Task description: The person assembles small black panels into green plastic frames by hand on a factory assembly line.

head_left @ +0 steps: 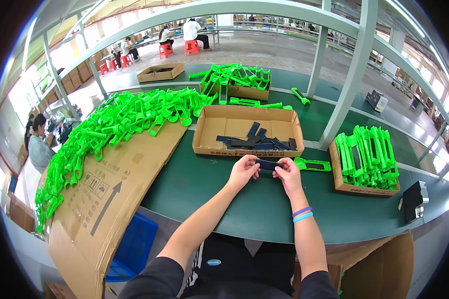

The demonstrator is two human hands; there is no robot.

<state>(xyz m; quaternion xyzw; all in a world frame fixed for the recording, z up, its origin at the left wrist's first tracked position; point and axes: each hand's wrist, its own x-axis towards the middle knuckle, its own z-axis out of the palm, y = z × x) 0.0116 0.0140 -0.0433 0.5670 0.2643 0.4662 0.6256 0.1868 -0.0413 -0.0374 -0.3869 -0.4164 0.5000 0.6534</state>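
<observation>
My left hand (243,170) and my right hand (287,174) together hold a flat dark blue strip (268,164) by its two ends, just above the green table (224,199). A green plastic frame with a dark strip in it (312,164) lies on the table just right of my right hand. Right behind my hands stands a shallow open cardboard box (248,131) with several more dark blue strips (257,142) in it.
A big heap of green plastic parts (119,122) lies on a flattened cardboard sheet (114,184) at the left. A box of assembled green frames (366,159) stands at the right, another (234,79) behind. White frame posts (351,74) rise behind the boxes. A black device (413,202) sits far right. People sit nearby.
</observation>
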